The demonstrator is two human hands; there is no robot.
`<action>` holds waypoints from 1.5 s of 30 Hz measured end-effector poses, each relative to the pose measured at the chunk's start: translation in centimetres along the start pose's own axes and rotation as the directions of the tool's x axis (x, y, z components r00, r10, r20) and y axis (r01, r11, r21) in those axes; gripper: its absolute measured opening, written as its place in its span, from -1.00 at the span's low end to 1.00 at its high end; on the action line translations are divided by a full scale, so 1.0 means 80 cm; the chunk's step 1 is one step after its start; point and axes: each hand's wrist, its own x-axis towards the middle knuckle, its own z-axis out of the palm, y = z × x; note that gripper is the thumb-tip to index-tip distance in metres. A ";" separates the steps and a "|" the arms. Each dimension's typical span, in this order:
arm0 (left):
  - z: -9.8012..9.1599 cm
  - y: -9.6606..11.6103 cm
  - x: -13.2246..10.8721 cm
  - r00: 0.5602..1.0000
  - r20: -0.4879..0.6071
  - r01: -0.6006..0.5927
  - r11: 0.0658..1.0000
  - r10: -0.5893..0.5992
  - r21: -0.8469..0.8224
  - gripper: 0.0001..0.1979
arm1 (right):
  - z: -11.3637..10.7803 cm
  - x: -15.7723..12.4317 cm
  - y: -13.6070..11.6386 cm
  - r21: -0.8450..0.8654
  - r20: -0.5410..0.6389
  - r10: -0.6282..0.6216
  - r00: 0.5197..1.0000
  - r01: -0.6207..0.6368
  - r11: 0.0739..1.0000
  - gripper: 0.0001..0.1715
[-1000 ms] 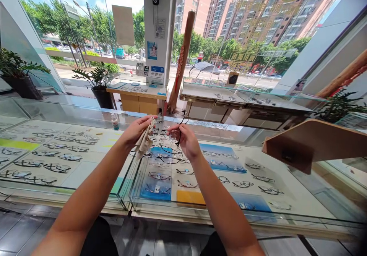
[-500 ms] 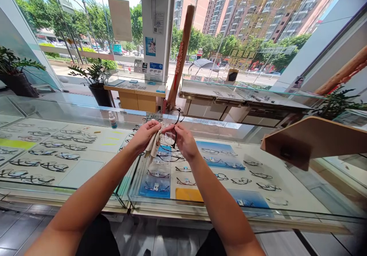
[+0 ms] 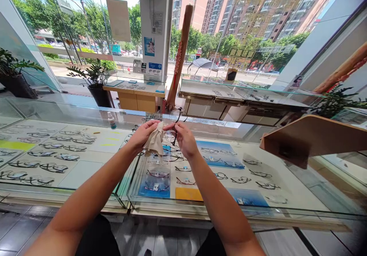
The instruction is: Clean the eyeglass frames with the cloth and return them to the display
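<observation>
Above the glass counter, my left hand (image 3: pixel 145 133) is closed on a beige cleaning cloth (image 3: pixel 155 142), which hangs down in folds from the fingers. My right hand (image 3: pixel 185 139) pinches a pair of dark-framed eyeglasses (image 3: pixel 175 135) held on edge, one end pointing up and away. The cloth is close to the near side of the glasses; whether it touches a lens I cannot tell. Part of the frame is hidden behind the fingers.
A glass display counter (image 3: pixel 86 195) spans the view, with rows of eyeglasses (image 3: pixel 54 167) inside. On its top stand a small spray bottle (image 3: pixel 111 120) at the left and a brown wooden stand (image 3: pixel 312 141) at the right. Behind are potted plants (image 3: pixel 99 91) and a wooden post (image 3: pixel 180 53).
The cloth has spread out and hangs wider below my left hand. The glasses have turned slightly in my right hand, so their lens shows less. Both hands stay in nearly the same place.
</observation>
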 end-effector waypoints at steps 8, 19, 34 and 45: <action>0.002 0.000 -0.001 0.995 0.047 0.092 0.989 -0.087 -0.114 -0.39 | -0.003 0.002 0.008 0.033 -0.040 0.001 0.999 0.000 0.999 -0.71; 0.007 -0.007 -0.006 0.981 0.140 0.140 0.989 -0.132 -0.052 -0.39 | -0.003 0.002 0.009 0.084 -0.059 0.026 0.998 -0.021 0.996 -0.73; 0.010 -0.005 -0.008 0.929 0.299 0.279 0.942 -0.217 -0.185 -0.49 | -0.009 0.002 0.014 -0.049 -0.046 -0.013 0.999 0.011 0.999 -0.72; 0.021 -0.012 -0.012 0.952 0.243 0.250 0.933 -0.187 -0.260 -0.48 | -0.009 0.004 0.027 -0.056 -0.033 -0.045 0.998 0.043 0.997 -0.72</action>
